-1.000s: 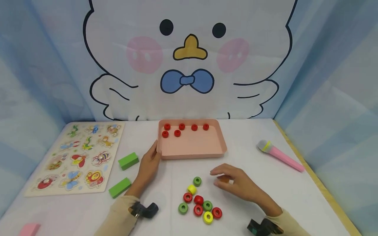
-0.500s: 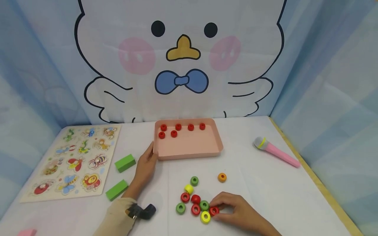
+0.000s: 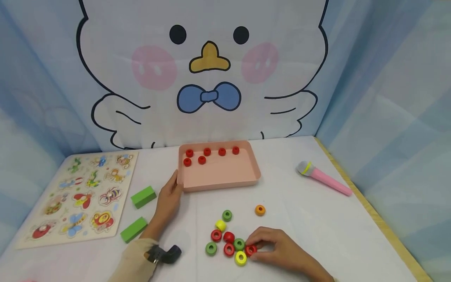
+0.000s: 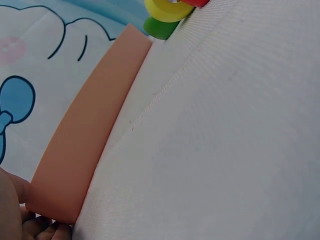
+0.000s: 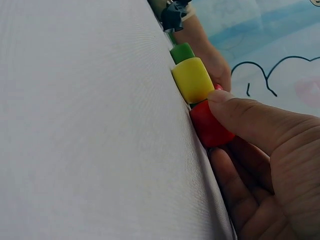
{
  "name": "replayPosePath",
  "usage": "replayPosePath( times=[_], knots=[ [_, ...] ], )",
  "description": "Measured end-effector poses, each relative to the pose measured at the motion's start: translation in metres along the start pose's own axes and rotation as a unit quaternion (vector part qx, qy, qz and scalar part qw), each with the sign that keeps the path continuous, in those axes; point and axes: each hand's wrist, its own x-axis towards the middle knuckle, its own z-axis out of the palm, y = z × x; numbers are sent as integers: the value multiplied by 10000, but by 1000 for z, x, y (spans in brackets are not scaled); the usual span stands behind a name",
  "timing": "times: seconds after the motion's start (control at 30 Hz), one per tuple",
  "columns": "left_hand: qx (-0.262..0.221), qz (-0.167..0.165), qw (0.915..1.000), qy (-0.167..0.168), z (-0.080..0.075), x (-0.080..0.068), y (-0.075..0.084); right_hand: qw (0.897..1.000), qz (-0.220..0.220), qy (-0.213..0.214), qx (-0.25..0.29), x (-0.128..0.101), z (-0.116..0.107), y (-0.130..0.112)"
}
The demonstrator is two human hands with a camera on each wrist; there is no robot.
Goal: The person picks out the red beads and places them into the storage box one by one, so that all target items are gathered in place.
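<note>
A pink tray [image 3: 222, 185] stands at the back middle, with several red beads [image 3: 207, 151] set along its far side. My left hand [image 3: 169, 199] grips the tray's near-left corner; thumb and curled fingers show around it in the left wrist view. On the table, my right hand [image 3: 278, 250] pinches a red bead [image 5: 210, 125] between thumb and fingers at the right end of a loose cluster. Right beside it lie a yellow bead [image 3: 240, 258] and a green bead [image 3: 239, 244]. More red, green and yellow beads spread leftward from there.
An orange bead [image 3: 260, 210] lies apart, beyond the right hand. A pink toy microphone [image 3: 324, 178] rests at the right near the table edge. Two green blocks [image 3: 143, 196] and an insect puzzle board [image 3: 77, 199] lie left. A printed curtain [image 3: 289, 78] hangs behind.
The right hand has let go of the orange bead, leaving it on the table, moved nearer to the cluster and taken hold of a red bead. The left hand stays at the tray.
</note>
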Motion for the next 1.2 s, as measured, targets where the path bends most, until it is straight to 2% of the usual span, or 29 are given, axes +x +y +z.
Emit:
replayPosePath(
  times=[0.2,0.3,0.43,0.6,0.73,0.83,1.0,1.07,1.2],
  knots=[
    [109,-40,9999,-37,-1,0,0,9998,193,-18,33,-2,0,9],
    [89,-7,10000,-41,-4,2,-1,9993,317,-131,121,3,-3,7],
    [-25,98,9999,33,-5,3,-1,9971,732,-200,40,20,-18,0],
    [-137,41,9999,86,-2,4,-2,9922,1200,-92,-323,70,-50,0],
    [-157,-28,9999,-50,1,1,-4,9872,1471,154,-602,124,-74,13],
    [-115,43,9999,-42,2,0,-5,9792,1724,343,-1010,165,-85,27],
    [-123,165,9998,68,1,2,-3,9686,2141,456,-1176,219,-90,53],
    [-129,157,9998,89,1,2,-3,9636,2381,527,-1091,232,-88,63],
    [-123,71,9999,93,1,1,-4,9537,2633,618,-1317,248,-84,77]
  ],
)
